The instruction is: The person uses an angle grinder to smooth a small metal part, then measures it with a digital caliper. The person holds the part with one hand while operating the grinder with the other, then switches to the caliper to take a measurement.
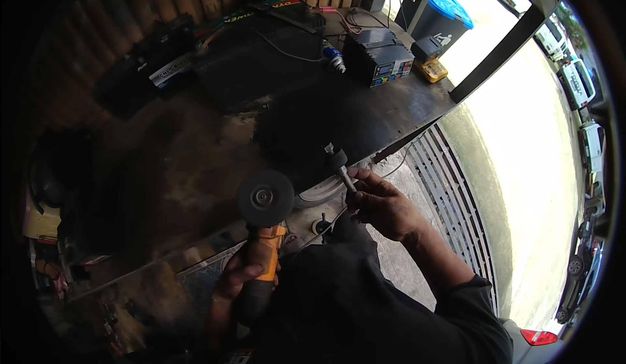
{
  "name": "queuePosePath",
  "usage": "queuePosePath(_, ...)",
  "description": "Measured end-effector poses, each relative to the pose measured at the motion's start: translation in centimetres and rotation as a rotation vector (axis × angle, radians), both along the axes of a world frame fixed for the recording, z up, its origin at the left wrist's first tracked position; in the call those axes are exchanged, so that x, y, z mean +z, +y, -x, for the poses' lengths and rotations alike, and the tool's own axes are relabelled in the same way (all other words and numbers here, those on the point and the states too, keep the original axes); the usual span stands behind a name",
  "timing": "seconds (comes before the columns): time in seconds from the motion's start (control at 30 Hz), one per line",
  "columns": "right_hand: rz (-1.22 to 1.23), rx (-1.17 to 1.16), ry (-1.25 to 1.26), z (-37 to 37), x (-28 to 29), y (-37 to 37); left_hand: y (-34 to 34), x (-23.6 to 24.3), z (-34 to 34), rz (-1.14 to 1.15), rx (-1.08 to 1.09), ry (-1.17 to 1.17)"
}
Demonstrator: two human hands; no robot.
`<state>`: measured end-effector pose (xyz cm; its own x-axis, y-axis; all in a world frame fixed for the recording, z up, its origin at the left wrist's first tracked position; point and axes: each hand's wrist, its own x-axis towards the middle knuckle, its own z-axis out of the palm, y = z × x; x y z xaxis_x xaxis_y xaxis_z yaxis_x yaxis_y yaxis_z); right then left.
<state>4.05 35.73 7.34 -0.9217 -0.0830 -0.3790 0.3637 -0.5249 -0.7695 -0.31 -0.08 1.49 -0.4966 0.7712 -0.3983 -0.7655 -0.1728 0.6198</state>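
the left hand had its fingers closed round the orange-and-black body of a handheld angle grinder, whose round dark-grey disc faced up in front of the near edge of the dark, stained tabletop. the right hand pinched the thin grey shank of a short metal piece with a thick dark collar, thumb and fingers almost together on it, the collared end pointing away over that same near edge.

as for progress, both the tool and the piece were already in hand, yet they stood apart and no sparks showed, so the work looked to be between passes or just before one. whether the metal had been ground at all, or the disc was spinning, could not be told; any cutting or smoothing of the piece seemed to be what was left.

toward the tabletop's far right corner stood a grey box-shaped device with a multicoloured front panel, and nearer the corner a yellow-and-black charger-like block.
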Motion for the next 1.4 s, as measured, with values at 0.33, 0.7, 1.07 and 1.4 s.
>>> queuePosePath(0.33,-0.089,0.060,0.084,-0.7,0.0,0.1,0.7,-0.1,0.4,0.020,-0.020,0.039)
queuePosePath(0.7,-0.780,0.072,0.267,-1.5,0.9,-0.5,0.5,-0.9,0.2,0.016,-0.022,0.013)
queuePosePath(1.07,-1.015,0.121,0.367,-1.7,2.0,-0.5,0.6,-0.4,0.3,0.025,0.033,0.016)
queuePosePath(1.4,-0.768,-0.021,0.281,-1.8,0.8,-1.2,-0.4,-0.2,1.6,0.034,0.140,0.042)
